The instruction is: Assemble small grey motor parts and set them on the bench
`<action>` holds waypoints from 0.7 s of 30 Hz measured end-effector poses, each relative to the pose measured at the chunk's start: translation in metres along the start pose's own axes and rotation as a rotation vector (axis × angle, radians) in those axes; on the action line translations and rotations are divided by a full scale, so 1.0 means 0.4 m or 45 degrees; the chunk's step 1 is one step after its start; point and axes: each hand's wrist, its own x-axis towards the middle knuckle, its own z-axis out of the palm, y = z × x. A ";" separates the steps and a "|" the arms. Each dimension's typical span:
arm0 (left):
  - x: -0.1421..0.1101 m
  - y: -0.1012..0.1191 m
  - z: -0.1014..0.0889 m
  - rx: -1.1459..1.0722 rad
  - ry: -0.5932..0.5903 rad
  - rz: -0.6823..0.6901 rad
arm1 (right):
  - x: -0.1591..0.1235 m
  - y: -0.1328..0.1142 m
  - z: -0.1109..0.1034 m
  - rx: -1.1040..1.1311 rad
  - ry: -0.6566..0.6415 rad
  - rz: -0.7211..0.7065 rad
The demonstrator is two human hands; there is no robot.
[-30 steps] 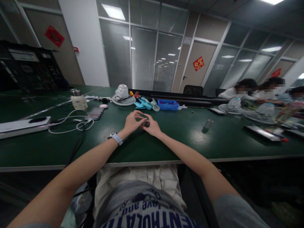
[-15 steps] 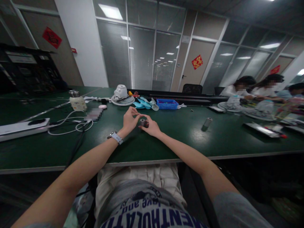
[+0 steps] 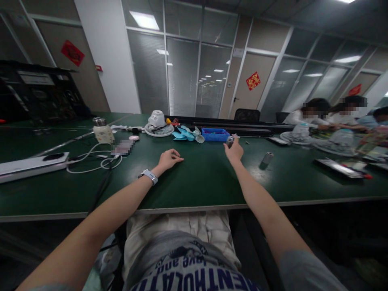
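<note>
My right hand reaches out over the green table, its fingers closed around a small grey metal cylinder. Just left of and behind that hand is a blue plastic tray. To the right, a second grey metal cylinder stands on the tabletop. My left hand rests low over the table's middle with thumb and fingertips pressed together. Whatever those fingertips hold, if anything, is too small to make out.
Behind my hands lie light-blue fan blades and a white fan body. On the left are a bottle, white cables and a white power strip. People sit at the far right, near a flat device.
My hands have come apart. The right one has moved right and forward with the metal cylinder in it. My left hand has dropped slightly lower and keeps its fingers pinched.
</note>
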 end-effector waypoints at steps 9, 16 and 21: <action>0.003 0.002 -0.003 0.064 0.199 -0.010 | 0.038 0.146 -0.015 -0.207 -0.060 0.509; 0.022 -0.012 0.001 -0.039 0.292 -0.079 | 0.030 0.102 -0.011 -0.238 0.176 0.343; 0.020 -0.007 -0.005 -0.044 0.402 -0.084 | -0.050 -0.065 0.003 0.138 -0.057 -0.431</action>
